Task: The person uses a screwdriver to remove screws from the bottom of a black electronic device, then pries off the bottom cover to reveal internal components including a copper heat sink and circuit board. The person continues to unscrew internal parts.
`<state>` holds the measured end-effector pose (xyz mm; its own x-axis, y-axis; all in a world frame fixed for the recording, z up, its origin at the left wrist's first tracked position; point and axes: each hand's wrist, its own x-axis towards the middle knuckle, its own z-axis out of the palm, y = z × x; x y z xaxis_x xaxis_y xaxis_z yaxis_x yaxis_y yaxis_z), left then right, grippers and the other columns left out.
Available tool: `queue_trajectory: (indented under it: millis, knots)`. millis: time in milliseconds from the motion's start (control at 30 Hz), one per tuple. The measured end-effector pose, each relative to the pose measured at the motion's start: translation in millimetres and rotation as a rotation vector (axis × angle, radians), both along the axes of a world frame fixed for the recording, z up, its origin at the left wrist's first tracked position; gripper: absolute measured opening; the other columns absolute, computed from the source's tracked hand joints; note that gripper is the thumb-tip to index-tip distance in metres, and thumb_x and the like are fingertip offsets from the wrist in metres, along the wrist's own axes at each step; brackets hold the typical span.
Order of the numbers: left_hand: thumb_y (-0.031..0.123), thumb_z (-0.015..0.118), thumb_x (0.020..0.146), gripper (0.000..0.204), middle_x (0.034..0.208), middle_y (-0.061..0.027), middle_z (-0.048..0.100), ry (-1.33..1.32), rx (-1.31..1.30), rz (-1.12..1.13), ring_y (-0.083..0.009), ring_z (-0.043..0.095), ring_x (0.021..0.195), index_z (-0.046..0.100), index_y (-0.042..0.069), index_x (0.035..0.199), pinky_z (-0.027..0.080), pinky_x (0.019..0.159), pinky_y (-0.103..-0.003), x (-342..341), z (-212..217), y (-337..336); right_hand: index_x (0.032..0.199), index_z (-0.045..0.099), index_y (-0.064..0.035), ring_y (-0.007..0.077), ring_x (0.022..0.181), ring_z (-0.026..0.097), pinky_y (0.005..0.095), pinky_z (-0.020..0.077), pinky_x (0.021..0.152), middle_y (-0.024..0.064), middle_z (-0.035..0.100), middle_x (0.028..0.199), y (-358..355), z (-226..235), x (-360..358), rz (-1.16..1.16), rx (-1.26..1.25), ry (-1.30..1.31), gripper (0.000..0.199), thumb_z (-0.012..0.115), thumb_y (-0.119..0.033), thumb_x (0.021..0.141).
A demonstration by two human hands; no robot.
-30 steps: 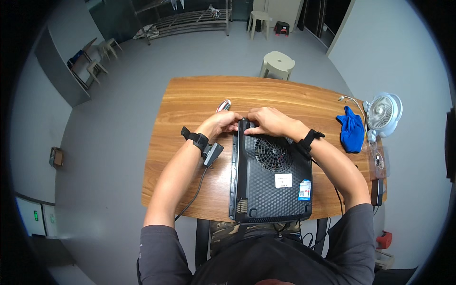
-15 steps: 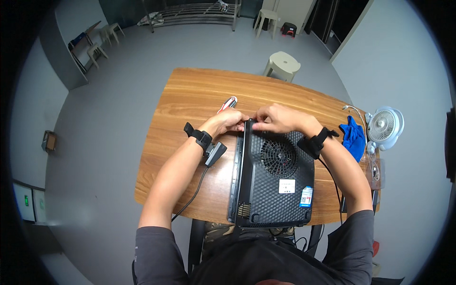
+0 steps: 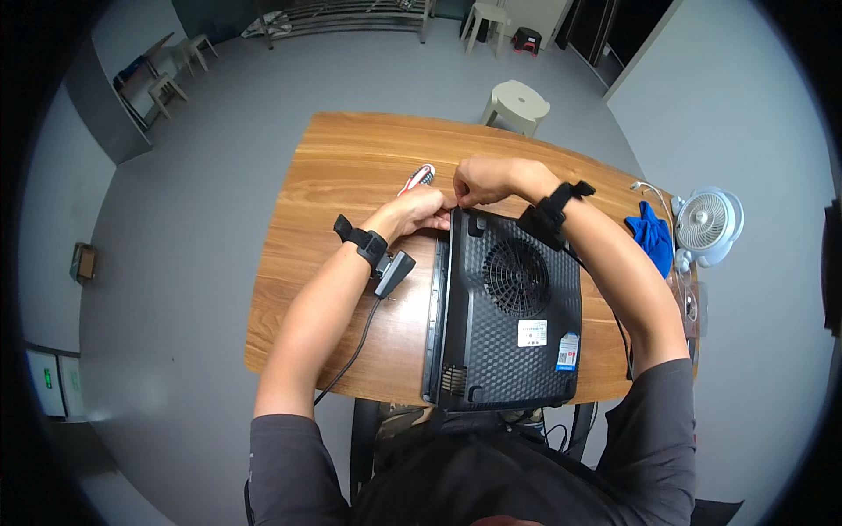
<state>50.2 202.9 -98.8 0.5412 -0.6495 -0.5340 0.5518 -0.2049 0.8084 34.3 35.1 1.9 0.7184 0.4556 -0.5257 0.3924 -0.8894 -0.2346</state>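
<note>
A black laptop cooling pad lies at the table's near edge, its textured side with a round fan grille facing up. Along its left side shows a thin dark panel, partly hidden under it. My left hand is closed on the pad's far left corner, fingertips at the edge. Over that same corner my right hand makes a pinch; whatever is between its fingers is too small to make out. Just beyond my left hand lies a red and white handled tool, its lower end hidden.
Along the wooden table's right side are a blue cloth, a pale desk fan and a clear plastic tray. A beige stool stands past the far edge. A cable trails from the device on my left wrist.
My right hand has shifted slightly left and away from me, its fingers now pinched at the corner's edge. My left hand stays at the corner. The whole view has shifted slightly.
</note>
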Motion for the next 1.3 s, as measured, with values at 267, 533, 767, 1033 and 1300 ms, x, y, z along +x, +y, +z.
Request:
queue_trajectory:
  millis: [267,533,767,1033,1300]
  knots:
    - [0.005,0.053,0.099,0.016,0.091,-0.0095,0.065,-0.054,0.011,-0.025,-0.014,0.067,0.073,0.064,-0.005,0.101,0.061,0.065,-0.022,-1,0,1,0.099,0.074,0.0009,0.0281,0.076,0.069,0.0404,0.0534,0.069,0.0148,0.075,0.087,21,8,1,-0.08,-0.119,0.075,0.025,0.074,-0.019,0.084]
    - [0.004,0.05,0.099,0.018,0.091,-0.0069,0.065,-0.066,-0.062,-0.032,-0.0117,0.062,0.071,0.065,-0.003,0.105,0.057,0.064,-0.024,6,-24,-1,0.103,0.074,-0.0001,0.0245,0.078,0.071,0.0377,0.0558,0.068,0.0138,0.074,0.088,32,11,1,-0.154,-0.149,0.13,0.025,0.074,-0.016,0.083]
    - [0.011,0.054,0.102,0.017,0.089,0.0,0.064,-0.122,-0.183,-0.144,-0.0062,0.056,0.066,0.066,0.001,0.11,0.051,0.059,-0.019,-1,-17,0,0.12,0.072,-0.0122,0.0261,0.093,0.072,0.0393,0.0563,0.081,0.0111,0.074,0.108,25,8,15,-0.043,-0.192,0.229,0.037,0.073,-0.018,0.083]
    - [0.011,0.053,0.104,0.022,0.093,-0.0066,0.067,-0.067,-0.112,-0.058,-0.0098,0.063,0.074,0.062,-0.009,0.108,0.058,0.07,-0.022,-6,-12,5,0.121,0.071,-0.0107,0.0245,0.094,0.07,0.039,0.0545,0.083,0.0095,0.073,0.108,22,10,17,0.012,-0.284,0.26,0.037,0.072,-0.024,0.087]
    - [0.004,0.054,0.101,0.015,0.096,-0.0048,0.066,-0.093,-0.091,-0.079,-0.0093,0.062,0.075,0.063,-0.004,0.11,0.057,0.07,-0.022,-6,-15,9,0.104,0.062,-0.005,0.0232,0.079,0.061,0.0377,0.0507,0.074,0.0084,0.067,0.091,12,-4,9,0.011,0.043,0.217,0.02,0.07,-0.015,0.089]
